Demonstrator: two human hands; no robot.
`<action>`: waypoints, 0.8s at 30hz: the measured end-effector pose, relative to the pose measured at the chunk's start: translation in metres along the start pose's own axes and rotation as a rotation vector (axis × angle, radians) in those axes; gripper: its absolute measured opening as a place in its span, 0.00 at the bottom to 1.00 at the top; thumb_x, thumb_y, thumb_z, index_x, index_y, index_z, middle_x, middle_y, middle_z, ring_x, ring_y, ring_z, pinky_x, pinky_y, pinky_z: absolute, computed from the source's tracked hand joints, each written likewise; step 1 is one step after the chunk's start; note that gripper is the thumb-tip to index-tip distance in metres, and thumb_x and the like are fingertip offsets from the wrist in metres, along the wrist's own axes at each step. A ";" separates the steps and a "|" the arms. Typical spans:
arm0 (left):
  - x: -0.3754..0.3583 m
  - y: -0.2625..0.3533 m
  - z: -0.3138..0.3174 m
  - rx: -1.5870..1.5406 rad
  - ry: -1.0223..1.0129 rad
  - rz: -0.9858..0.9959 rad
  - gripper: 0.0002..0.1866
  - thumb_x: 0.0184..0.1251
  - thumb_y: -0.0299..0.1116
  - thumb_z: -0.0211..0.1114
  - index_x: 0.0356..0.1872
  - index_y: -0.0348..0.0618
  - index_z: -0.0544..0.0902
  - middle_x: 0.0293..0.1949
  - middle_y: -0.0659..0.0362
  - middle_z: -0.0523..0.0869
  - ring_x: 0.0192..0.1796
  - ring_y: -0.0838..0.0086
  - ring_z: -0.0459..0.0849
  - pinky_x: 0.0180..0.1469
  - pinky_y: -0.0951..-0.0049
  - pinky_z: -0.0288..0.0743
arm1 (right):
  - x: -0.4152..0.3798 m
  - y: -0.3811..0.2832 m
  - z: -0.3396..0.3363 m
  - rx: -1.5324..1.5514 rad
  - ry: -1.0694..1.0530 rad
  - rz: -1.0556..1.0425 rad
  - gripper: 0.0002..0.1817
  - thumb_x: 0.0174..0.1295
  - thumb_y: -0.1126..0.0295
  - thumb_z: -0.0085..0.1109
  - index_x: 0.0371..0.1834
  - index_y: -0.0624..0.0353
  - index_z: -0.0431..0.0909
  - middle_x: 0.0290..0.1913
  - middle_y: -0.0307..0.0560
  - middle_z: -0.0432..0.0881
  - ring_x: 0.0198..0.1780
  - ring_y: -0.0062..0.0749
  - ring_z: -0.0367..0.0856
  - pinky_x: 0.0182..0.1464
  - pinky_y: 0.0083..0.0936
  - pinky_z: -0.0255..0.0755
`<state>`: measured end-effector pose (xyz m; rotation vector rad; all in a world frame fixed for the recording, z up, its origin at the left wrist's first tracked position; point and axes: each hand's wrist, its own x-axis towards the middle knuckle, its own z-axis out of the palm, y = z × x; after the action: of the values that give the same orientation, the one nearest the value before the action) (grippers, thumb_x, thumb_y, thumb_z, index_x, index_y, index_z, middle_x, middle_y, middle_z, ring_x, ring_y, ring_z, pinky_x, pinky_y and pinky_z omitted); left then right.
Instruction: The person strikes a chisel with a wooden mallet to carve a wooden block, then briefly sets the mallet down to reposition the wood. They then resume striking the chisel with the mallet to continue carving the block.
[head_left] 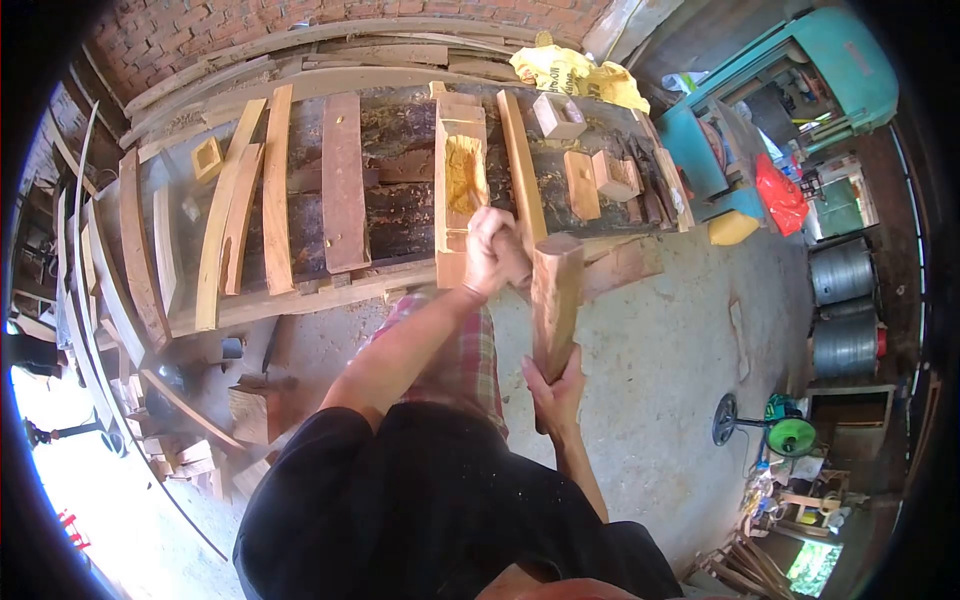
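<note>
My left hand (488, 250) is closed round a brown wooden tool handle (514, 262), beside the near end of a board with a hollow. The tool's working end is hidden behind my hand. The hollowed board (450, 268) lies across the bench, with a rough, pale yellow recess (464, 172) cut into it. My right hand (556, 390) grips the narrow lower part of a thick, club-shaped wooden mallet (556, 295). The mallet stands nearly upright in view, its broad end just right of the tool handle.
The dark bench (400, 215) carries several planks, including a wide brown board (343, 185) and a narrow strip (522, 165). Wooden blocks (560, 117) sit at its right. Beyond are a teal machine (690, 150), metal drums (842, 345) and a fan (790, 436). Offcuts (190, 460) lie at left.
</note>
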<state>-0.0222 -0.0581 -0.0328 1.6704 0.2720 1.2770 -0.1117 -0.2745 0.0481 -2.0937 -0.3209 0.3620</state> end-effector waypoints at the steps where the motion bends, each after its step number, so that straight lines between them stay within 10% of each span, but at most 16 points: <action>1: -0.001 -0.007 -0.001 -0.041 -0.018 -0.021 0.13 0.53 0.24 0.72 0.30 0.47 0.73 0.29 0.57 0.75 0.36 0.57 0.75 0.44 0.62 0.68 | -0.003 0.003 0.001 0.047 0.015 -0.009 0.24 0.57 0.67 0.71 0.52 0.64 0.71 0.33 0.53 0.77 0.40 0.44 0.76 0.44 0.32 0.72; 6: -0.009 -0.015 -0.006 -0.032 -0.026 0.005 0.14 0.51 0.23 0.73 0.31 0.47 0.74 0.29 0.57 0.77 0.36 0.57 0.76 0.43 0.61 0.68 | -0.019 0.023 -0.008 0.389 0.275 -0.243 0.20 0.57 0.70 0.69 0.50 0.62 0.72 0.30 0.48 0.79 0.34 0.38 0.77 0.41 0.32 0.73; 9: -0.001 -0.008 -0.001 0.012 -0.017 -0.023 0.14 0.50 0.24 0.72 0.30 0.46 0.73 0.30 0.58 0.77 0.38 0.57 0.76 0.44 0.61 0.68 | -0.006 0.027 -0.030 -0.185 0.072 -0.896 0.26 0.56 0.72 0.70 0.54 0.65 0.68 0.39 0.49 0.80 0.40 0.29 0.76 0.43 0.29 0.74; 13: 0.005 0.013 -0.007 0.006 0.009 -0.050 0.13 0.50 0.24 0.71 0.30 0.46 0.73 0.30 0.57 0.75 0.39 0.56 0.75 0.46 0.61 0.67 | -0.020 0.031 -0.013 0.205 0.173 -0.207 0.30 0.52 0.69 0.74 0.54 0.65 0.66 0.42 0.51 0.79 0.40 0.31 0.77 0.46 0.30 0.75; 22: 0.019 0.015 -0.008 0.006 -0.001 -0.072 0.14 0.51 0.17 0.72 0.31 0.44 0.74 0.30 0.57 0.76 0.35 0.62 0.75 0.42 0.68 0.71 | -0.005 0.006 -0.034 0.196 -0.048 -0.472 0.06 0.55 0.78 0.61 0.36 0.58 0.80 0.23 0.34 0.77 0.30 0.22 0.77 0.37 0.24 0.76; 23: 0.022 0.013 -0.007 0.004 0.001 -0.068 0.14 0.51 0.17 0.72 0.31 0.44 0.74 0.30 0.57 0.76 0.35 0.62 0.75 0.42 0.68 0.71 | 0.010 0.063 -0.021 -0.217 0.063 -0.698 0.10 0.56 0.75 0.63 0.41 0.59 0.78 0.26 0.37 0.78 0.30 0.23 0.78 0.36 0.23 0.75; 24: 0.023 0.010 -0.005 -0.061 0.051 -0.086 0.15 0.51 0.17 0.72 0.31 0.44 0.74 0.31 0.57 0.76 0.35 0.64 0.75 0.42 0.69 0.71 | 0.010 0.023 0.004 -0.051 0.195 -0.450 0.14 0.57 0.75 0.64 0.45 0.61 0.74 0.27 0.39 0.78 0.29 0.22 0.78 0.34 0.24 0.74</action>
<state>-0.0204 -0.0447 -0.0110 1.5604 0.3286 1.2527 -0.1020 -0.2790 0.0248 -2.0148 -0.6713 -0.1176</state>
